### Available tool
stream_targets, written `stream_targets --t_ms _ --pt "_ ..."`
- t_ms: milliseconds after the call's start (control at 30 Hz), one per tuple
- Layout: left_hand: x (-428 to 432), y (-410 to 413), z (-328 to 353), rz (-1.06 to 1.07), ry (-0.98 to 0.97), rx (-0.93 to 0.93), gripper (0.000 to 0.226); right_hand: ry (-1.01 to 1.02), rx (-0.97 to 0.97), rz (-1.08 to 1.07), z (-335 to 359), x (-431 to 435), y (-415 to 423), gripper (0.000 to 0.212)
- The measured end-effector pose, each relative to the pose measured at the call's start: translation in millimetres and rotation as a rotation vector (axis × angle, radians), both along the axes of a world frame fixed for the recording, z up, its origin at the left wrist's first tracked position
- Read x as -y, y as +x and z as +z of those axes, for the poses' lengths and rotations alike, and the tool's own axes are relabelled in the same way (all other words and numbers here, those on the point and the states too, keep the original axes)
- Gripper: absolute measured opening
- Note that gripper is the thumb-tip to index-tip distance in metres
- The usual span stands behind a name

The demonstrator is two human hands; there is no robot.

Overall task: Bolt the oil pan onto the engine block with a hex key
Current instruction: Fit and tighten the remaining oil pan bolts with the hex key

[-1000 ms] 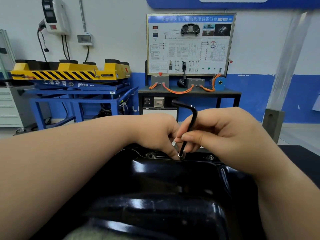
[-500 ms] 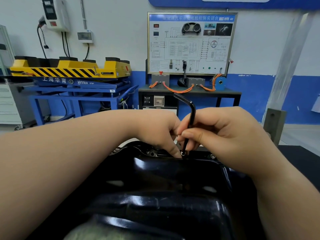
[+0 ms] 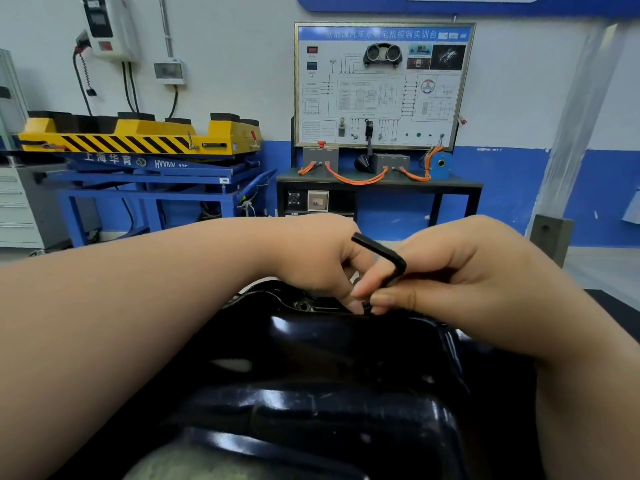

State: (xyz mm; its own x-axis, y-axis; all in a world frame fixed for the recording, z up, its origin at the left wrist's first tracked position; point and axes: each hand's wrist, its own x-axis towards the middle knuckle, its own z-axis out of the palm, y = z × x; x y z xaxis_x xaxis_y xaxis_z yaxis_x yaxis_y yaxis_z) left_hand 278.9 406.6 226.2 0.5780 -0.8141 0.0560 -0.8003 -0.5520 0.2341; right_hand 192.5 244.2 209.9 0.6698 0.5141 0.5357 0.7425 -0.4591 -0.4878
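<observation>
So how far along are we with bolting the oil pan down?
Done: the oil pan looks set in place. In hand: the right hand pinches the hex key, tip down at the far flange; the left hand has fingertips beside the tip. Left: the bolt under the tip is hidden, so I cannot judge its tightness, and the arms hide most of the flange, so treat the other bolts as unchecked.
</observation>
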Motion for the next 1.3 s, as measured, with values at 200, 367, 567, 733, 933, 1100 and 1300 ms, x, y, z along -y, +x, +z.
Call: stream_targets --t_ms 200,367,567,733,933,1100,1300 --pt "-0.9 -3.6 2.5 0.022 0.019 0.014 0.050 0.061 0.012 -0.014 -3.2 -2.2 5.2 0.011" --pt "-2.9 -6.5 4.9 0.051 0.045 -0.002 0.050 0.080 0.063 -0.006 -6.1 -7.9 8.2 0.015" --pt "-12.6 -13.4 20.2 0.090 -0.025 0.037 0.040 0.161 0.096 -0.055 -8.1 -10.0 14.3 0.028" --pt "-25.7 -36.6 43.5 0.020 -0.407 -0.025 0.018 0.170 0.145 -0.083 -9.9 -12.2 15.3 0.041" --pt "-29.0 -65.8 55.8 -0.232 -0.461 -0.076 0.040 0.148 0.253 -0.161 -8.7 -14.7 13.6 0.042" --pt "-28.0 -70.2 55.4 -0.238 -0.351 -0.045 0.029 0.163 0.296 -0.180 -8.4 -17.0 12.6 0.035" --pt "-33.3 -60.7 55.6 -0.100 -0.350 -0.086 0.027 0.205 0.264 -0.152 -12.0 -18.7 15.0 0.035"
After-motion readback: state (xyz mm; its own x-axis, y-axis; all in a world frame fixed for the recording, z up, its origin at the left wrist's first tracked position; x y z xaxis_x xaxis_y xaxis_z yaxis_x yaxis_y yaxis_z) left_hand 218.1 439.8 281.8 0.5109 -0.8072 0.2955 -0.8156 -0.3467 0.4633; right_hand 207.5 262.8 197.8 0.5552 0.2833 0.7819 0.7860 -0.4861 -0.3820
